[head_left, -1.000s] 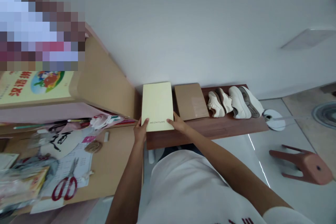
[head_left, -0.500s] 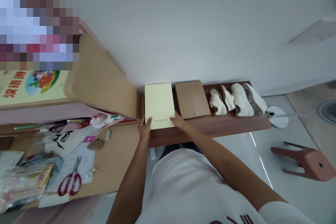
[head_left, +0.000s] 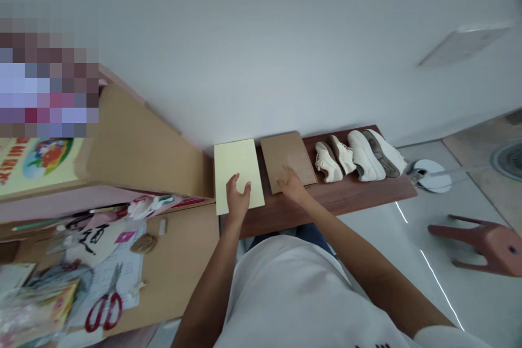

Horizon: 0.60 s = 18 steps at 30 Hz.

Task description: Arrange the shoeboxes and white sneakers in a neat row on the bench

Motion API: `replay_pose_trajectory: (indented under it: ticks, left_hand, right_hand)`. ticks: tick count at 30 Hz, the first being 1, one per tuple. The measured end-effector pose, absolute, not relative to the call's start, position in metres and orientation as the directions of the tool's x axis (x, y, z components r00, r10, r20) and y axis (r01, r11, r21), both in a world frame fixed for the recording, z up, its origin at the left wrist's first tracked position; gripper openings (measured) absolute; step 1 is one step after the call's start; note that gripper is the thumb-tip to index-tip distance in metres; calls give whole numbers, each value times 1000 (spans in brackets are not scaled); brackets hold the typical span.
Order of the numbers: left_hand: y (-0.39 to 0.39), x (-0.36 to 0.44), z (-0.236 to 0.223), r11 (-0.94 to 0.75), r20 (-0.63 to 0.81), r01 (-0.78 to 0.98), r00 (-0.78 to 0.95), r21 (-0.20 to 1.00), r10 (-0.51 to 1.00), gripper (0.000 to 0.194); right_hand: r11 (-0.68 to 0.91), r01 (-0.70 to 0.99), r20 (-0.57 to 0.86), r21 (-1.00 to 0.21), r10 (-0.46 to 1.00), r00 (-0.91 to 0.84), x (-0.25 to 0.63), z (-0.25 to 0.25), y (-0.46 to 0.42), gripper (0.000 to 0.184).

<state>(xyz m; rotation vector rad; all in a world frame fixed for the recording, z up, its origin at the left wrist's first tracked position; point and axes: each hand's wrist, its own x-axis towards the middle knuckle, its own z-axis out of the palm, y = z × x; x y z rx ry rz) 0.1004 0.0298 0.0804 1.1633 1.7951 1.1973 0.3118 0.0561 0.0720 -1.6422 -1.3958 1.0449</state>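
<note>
A pale yellow box [head_left: 235,157] lies at the left end of a dark wooden shelf [head_left: 261,219]. My left hand [head_left: 238,198] is over the front part of this box, thumb and fingers apart, holding nothing. Beside it on the right lies a brown cardboard box [head_left: 283,152]. My right hand [head_left: 292,185] is over that box's front part with its fingers spread; whether it touches the lid I cannot tell. Two pairs of pale shoes, a smaller beige pair [head_left: 328,160] and a larger white pair [head_left: 366,155], sit further right on the shelf.
At the left, a desk [head_left: 179,250] holds red-handled scissors [head_left: 106,304], papers and plastic bags. Its tan side panel [head_left: 155,147] rises next to the yellow box. A reddish plastic stool [head_left: 495,247] stands on the floor at the right. The wall runs behind the shelf.
Both hands have let go of the yellow box's front corners. My left hand has moved over its lid, and my right hand has shifted right, over the brown box. The view has shifted slightly.
</note>
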Motion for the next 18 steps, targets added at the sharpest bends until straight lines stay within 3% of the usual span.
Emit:
replay_pose_trajectory:
  ticks: [4, 8, 18]
  left_hand:
    - [39, 147, 67, 218, -134, 345, -251, 913, 959, 52]
    - [47, 181, 50, 260, -201, 309, -210, 915, 957, 57]
    - [67, 209, 18, 438, -362, 186, -336, 879, 869, 72]
  right_hand:
    - [-105, 497, -46, -861, 990, 130, 363, 71, 64, 58]
    - [-148, 559, -87, -816, 987, 135, 396, 70, 70, 56]
    - [-241, 566, -194, -788, 971, 143, 427, 52, 93, 67]
